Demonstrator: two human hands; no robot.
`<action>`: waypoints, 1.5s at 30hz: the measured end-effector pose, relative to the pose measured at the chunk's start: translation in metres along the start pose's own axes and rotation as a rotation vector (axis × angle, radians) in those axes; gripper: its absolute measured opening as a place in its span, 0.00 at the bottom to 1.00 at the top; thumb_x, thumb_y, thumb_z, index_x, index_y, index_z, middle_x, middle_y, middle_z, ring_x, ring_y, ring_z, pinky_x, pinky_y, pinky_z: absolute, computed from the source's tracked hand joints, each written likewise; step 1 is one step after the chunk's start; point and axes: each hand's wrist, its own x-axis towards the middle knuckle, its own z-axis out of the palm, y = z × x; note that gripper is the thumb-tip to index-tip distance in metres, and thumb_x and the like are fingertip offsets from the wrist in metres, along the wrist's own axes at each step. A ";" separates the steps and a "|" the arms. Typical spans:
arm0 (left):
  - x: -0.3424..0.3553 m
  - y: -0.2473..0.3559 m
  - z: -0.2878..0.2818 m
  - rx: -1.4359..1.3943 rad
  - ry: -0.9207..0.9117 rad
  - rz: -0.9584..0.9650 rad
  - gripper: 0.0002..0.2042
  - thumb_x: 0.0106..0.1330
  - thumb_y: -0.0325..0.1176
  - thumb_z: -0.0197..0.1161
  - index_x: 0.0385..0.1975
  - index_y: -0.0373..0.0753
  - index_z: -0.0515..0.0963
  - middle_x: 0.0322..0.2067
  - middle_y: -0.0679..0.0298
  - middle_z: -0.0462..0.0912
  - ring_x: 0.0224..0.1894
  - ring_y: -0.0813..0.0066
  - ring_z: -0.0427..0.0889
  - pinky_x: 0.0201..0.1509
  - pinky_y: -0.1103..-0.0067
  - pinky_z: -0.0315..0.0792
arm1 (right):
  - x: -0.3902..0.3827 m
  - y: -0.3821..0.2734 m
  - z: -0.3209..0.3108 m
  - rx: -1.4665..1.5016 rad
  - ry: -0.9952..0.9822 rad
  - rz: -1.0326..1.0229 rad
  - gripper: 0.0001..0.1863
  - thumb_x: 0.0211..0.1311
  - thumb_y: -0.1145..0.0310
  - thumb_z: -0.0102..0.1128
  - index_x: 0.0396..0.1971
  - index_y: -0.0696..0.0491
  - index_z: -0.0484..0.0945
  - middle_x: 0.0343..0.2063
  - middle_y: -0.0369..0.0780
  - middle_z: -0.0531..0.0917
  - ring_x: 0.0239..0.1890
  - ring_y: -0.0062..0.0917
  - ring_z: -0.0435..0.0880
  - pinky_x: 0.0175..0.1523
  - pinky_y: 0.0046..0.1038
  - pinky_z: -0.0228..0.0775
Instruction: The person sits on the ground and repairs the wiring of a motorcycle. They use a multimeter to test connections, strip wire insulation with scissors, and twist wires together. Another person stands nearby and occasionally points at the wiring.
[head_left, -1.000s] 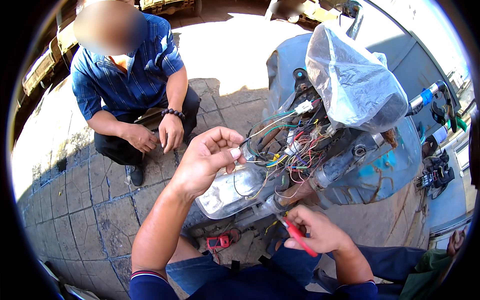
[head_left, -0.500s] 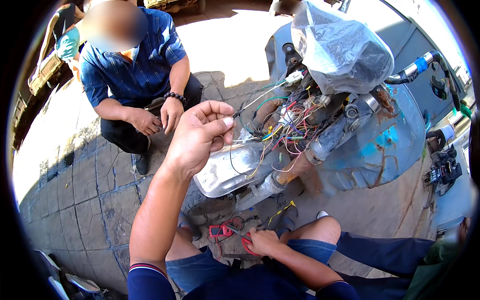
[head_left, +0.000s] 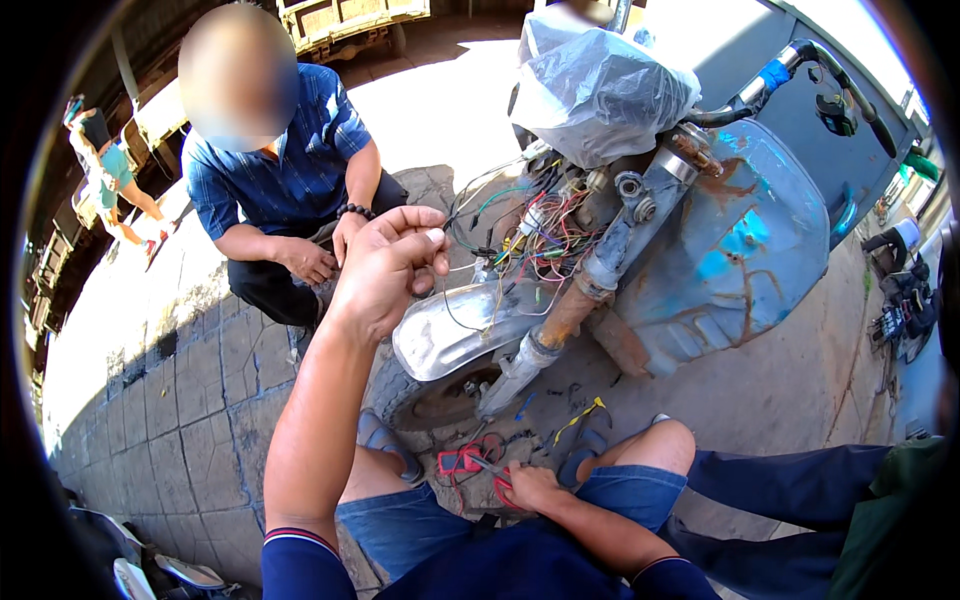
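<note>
My left hand point(head_left: 392, 265) is raised beside the bundle of loose coloured wires point(head_left: 545, 225) at the front of a stripped three-wheeler. Its thumb and forefinger pinch a thin dark wire, whose end is mostly hidden by the fingers. Low down, between my knees, my right hand point(head_left: 532, 487) is closed round the red handles of scissors point(head_left: 503, 488). Their grey blades point up and left, over a small red multimeter point(head_left: 460, 460) with red leads on the ground. Below the wires sits a silver front mudguard point(head_left: 450, 330) above the tyre.
A person in a blue checked shirt point(head_left: 280, 190) squats at the left, hands together. Clear plastic point(head_left: 610, 90) wraps the vehicle's headlamp area, near the handlebar point(head_left: 770, 80). A rusty blue-grey panel point(head_left: 740, 250) stands behind the fork point(head_left: 610, 270). Another person's dark-trousered legs point(head_left: 780, 490) reach in from the right.
My view has shifted, so the vehicle sits further left and a walking person shows at far left. My left hand keeps its pinch and the right keeps hold of the scissors.
</note>
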 end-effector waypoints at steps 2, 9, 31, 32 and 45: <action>-0.002 -0.001 0.002 0.057 -0.035 -0.029 0.08 0.69 0.24 0.61 0.46 0.34 0.76 0.32 0.63 0.81 0.28 0.79 0.80 0.24 0.85 0.66 | 0.000 0.005 0.004 0.003 0.004 0.001 0.25 0.62 0.55 0.62 0.50 0.59 0.71 0.43 0.53 0.86 0.47 0.48 0.87 0.50 0.46 0.79; 0.002 -0.004 0.006 0.210 -0.039 -0.070 0.09 0.71 0.29 0.64 0.46 0.34 0.77 0.28 0.67 0.79 0.24 0.83 0.76 0.24 0.86 0.67 | -0.001 0.009 0.010 -0.033 -0.085 0.055 0.26 0.63 0.55 0.62 0.52 0.60 0.71 0.45 0.53 0.86 0.50 0.47 0.86 0.53 0.45 0.78; 0.005 -0.025 -0.006 0.321 0.080 -0.033 0.05 0.72 0.25 0.59 0.43 0.33 0.74 0.31 0.64 0.82 0.32 0.76 0.86 0.29 0.84 0.72 | -0.001 -0.007 -0.025 0.264 -0.169 0.139 0.46 0.50 0.35 0.72 0.55 0.60 0.71 0.45 0.53 0.85 0.52 0.44 0.85 0.57 0.39 0.76; 0.006 -0.026 -0.006 0.329 0.081 -0.022 0.05 0.72 0.25 0.60 0.42 0.32 0.75 0.30 0.64 0.83 0.31 0.77 0.86 0.28 0.84 0.71 | -0.002 -0.006 -0.029 0.367 -0.164 0.069 0.45 0.52 0.36 0.72 0.54 0.60 0.71 0.43 0.50 0.85 0.49 0.40 0.85 0.54 0.37 0.76; 0.007 -0.026 -0.005 0.370 0.027 -0.057 0.04 0.71 0.27 0.60 0.40 0.34 0.75 0.29 0.66 0.81 0.29 0.79 0.85 0.25 0.85 0.68 | -0.077 -0.019 -0.189 1.456 -0.140 -0.676 0.34 0.62 0.44 0.70 0.50 0.58 0.67 0.34 0.39 0.78 0.33 0.19 0.76 0.37 0.21 0.68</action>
